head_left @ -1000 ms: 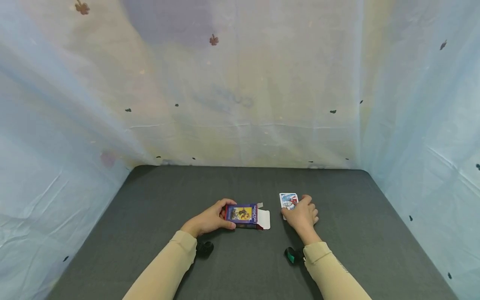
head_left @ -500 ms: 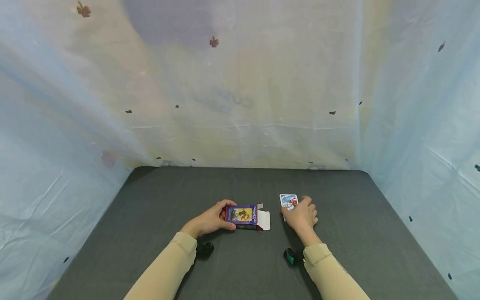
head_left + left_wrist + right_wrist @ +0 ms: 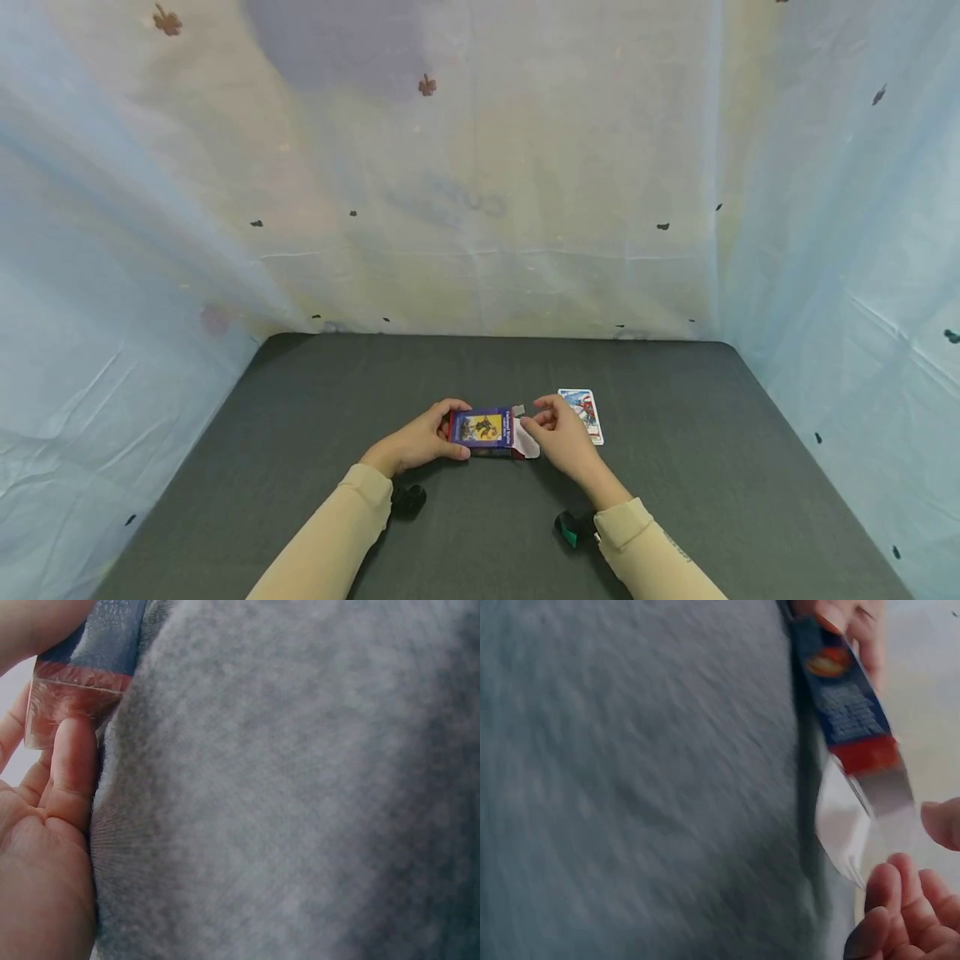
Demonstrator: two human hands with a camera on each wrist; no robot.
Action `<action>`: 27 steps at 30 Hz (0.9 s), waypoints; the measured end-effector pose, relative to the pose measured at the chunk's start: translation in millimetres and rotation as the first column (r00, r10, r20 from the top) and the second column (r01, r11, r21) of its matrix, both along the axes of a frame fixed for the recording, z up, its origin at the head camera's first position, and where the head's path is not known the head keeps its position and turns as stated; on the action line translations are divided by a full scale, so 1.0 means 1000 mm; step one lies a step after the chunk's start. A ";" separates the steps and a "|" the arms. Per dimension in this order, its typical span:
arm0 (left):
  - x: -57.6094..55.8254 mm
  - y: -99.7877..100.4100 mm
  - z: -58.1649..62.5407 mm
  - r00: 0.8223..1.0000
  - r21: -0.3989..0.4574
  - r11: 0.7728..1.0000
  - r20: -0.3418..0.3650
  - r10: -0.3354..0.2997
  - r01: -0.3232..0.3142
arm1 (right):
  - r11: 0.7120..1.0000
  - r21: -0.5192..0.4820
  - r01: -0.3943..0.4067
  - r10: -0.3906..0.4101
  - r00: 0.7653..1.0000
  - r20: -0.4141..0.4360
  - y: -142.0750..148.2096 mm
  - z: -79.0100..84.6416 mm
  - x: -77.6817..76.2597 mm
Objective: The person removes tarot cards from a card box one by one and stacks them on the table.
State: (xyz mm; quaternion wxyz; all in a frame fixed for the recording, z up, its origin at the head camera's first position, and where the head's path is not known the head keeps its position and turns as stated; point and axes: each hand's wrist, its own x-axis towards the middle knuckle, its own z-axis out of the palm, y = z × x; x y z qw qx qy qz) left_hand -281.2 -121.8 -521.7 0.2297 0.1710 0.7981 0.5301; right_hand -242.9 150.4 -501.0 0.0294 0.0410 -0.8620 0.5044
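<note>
My left hand [image 3: 416, 439] grips the closed end of a purple card box [image 3: 480, 427] with a yellow picture on its face, thumb on the near side. In the left wrist view, that hand's fingers [image 3: 73, 761] rest against the box's red end. The box's open end points right, its white flap [image 3: 527, 444] sticking out. My right hand [image 3: 566, 442] is at this flap, and the right wrist view shows its thumb and fingers apart around the flap end. Just behind the right hand lies a stack of picture cards [image 3: 590, 414], face up and partly covered by the hand.
Everything lies on a dark grey cloth-covered table [image 3: 337, 383]. Pale printed curtains [image 3: 480, 250] enclose its back and sides. A black wrist device [image 3: 408, 502] sits beneath the left cuff, another [image 3: 572, 528] beneath the right.
My right hand has let go of the card stack and moved left to the box's flap, leaving the cards on the table. The left hand keeps its grip on the box.
</note>
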 end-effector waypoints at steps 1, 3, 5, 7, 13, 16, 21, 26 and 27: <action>0.000 0.000 0.000 1.000 -0.001 1.000 0.001 0.000 0.000 | 1.000 0.006 -0.023 0.022 1.000 0.014 -0.003 -0.002 0.000; 0.001 0.000 0.000 1.000 -0.002 1.000 0.004 -0.001 0.001 | 0.998 0.026 -0.051 0.050 0.998 0.040 -0.007 -0.006 0.001; 0.001 0.000 0.000 1.000 -0.001 1.000 0.004 -0.002 0.002 | 0.997 0.041 -0.064 0.062 0.996 0.060 -0.011 -0.009 0.001; 0.001 0.000 0.001 1.000 0.002 1.000 0.002 -0.006 0.006 | 0.996 0.055 -0.065 0.061 0.996 0.070 -0.014 -0.012 -0.001; 0.000 0.000 0.001 1.000 0.000 1.000 -0.015 -0.014 0.014 | 0.991 0.127 -0.048 0.040 0.997 0.066 -0.018 -0.016 -0.007; 0.000 0.001 0.001 1.000 -0.007 1.000 -0.018 -0.012 0.011 | 0.987 0.155 -0.043 0.035 0.998 0.055 -0.019 -0.016 -0.008; -0.002 0.001 0.000 1.000 -0.010 1.000 -0.021 -0.008 0.008 | 0.992 0.105 -0.063 0.053 0.995 0.088 -0.018 -0.015 -0.008; -0.003 0.000 -0.004 1.000 -0.007 1.000 -0.021 -0.009 0.008 | 0.995 0.055 -0.088 0.080 0.989 0.121 -0.013 -0.010 -0.006; -0.002 0.000 -0.004 1.000 -0.008 1.000 -0.021 -0.008 0.008 | 0.995 0.053 -0.085 0.079 0.990 0.121 -0.011 -0.009 -0.005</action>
